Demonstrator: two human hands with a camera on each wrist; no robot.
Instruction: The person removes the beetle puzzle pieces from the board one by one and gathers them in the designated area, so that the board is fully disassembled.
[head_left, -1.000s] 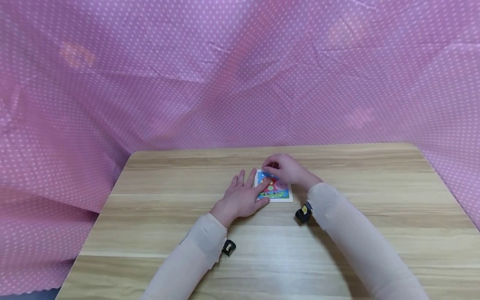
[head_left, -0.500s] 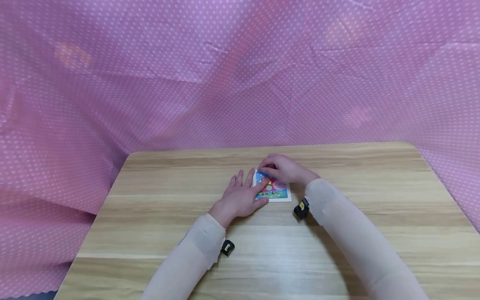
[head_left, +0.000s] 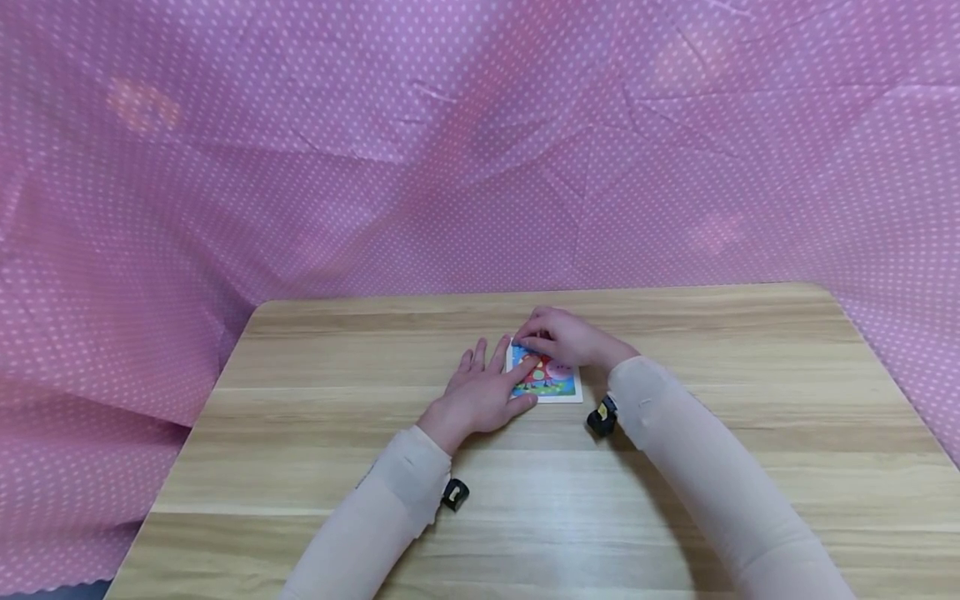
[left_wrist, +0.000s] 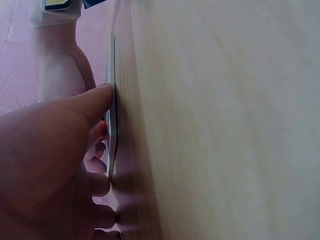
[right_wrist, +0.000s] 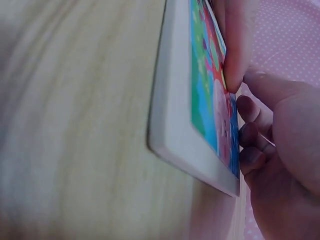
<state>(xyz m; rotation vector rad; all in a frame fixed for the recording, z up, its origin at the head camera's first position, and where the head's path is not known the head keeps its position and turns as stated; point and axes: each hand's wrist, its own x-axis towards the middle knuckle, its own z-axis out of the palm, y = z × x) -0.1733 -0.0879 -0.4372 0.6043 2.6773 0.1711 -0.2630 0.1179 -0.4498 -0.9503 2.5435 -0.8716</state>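
A small picture board [head_left: 557, 385] with a white frame and a bright cartoon picture lies flat on the wooden table [head_left: 675, 475]. My left hand [head_left: 497, 367] lies flat beside it, fingers straight. Its thumb [left_wrist: 95, 100] is against the board's near-left edge [left_wrist: 112, 135], and its index finger rests on the picture. My right hand [head_left: 546, 340] arches over the board's far-left corner with curled fingers [right_wrist: 250, 135] whose tips press on the picture [right_wrist: 210, 95]. Whether a loose piece lies under them is hidden.
Pink polka-dot cloth [head_left: 480, 167] hangs behind the table and drapes past both sides. Black cameras sit on my left wrist [head_left: 454, 494] and right wrist [head_left: 602, 417]. Bare wood stretches to the left, right and front of the board.
My right hand has slid a little left and down onto the board's far-left corner. The left hand and the board have stayed put.
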